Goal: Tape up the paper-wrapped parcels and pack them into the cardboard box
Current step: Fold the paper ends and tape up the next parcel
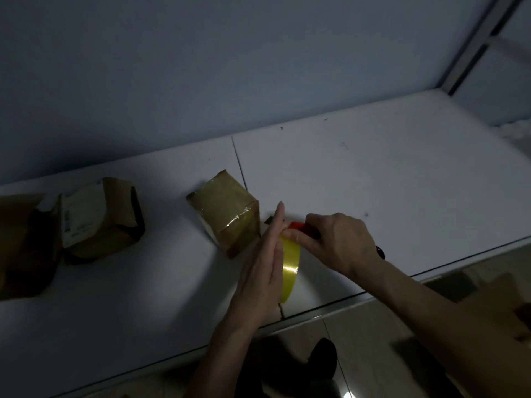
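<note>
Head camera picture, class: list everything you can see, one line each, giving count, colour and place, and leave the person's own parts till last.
Tape-covered brown paper parcel: one, glossy brown, centre of the table, beside the hands.
Brown paper-wrapped parcel with a white label: one, brown, left on the table, its wrapping loose.
Brown cardboard box: one, brown, far left edge, partly cut off.
Yellow tape roll: one, yellow, standing on edge between the hands.
Red-handled cutter: one, red, above the roll; its blade tip points at the taped parcel.
White table: one, white, under everything.
Left hand: one, fingers straight, flat against the roll.
Right hand: one, its grip closed around the cutter.
</note>
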